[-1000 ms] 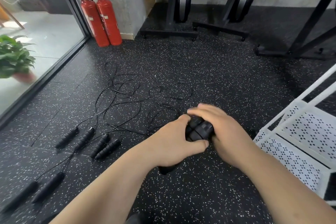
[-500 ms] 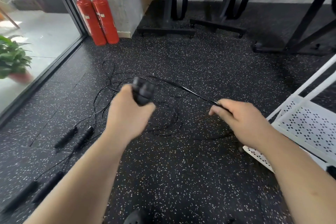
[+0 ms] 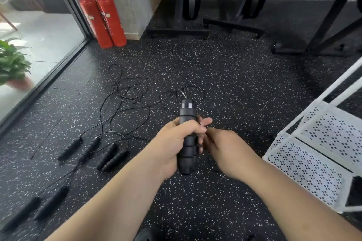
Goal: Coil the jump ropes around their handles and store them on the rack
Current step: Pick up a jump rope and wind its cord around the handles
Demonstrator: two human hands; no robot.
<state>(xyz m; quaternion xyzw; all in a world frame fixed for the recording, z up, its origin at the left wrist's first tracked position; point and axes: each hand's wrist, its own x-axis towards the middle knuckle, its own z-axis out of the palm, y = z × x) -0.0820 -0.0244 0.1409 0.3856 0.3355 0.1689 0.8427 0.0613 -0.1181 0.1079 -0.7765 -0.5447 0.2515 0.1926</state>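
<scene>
Gripping two black ribbed foam jump-rope handles (image 3: 187, 143) upright over the speckled floor with the left hand (image 3: 174, 141); pinching, apparently, their thin black cord (image 3: 203, 94) in the curled right hand (image 3: 225, 146). Seems early winding; needs taut, even turns next, then the white perforated rack (image 3: 305, 170) nearby.

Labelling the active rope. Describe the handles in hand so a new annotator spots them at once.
From the white perforated rack at the right edge, look left to frame centre. There the left hand grips a pair of black ribbed handles, held upright off the floor. Every other handle pair lies flat on that speckled floor further left.
</scene>
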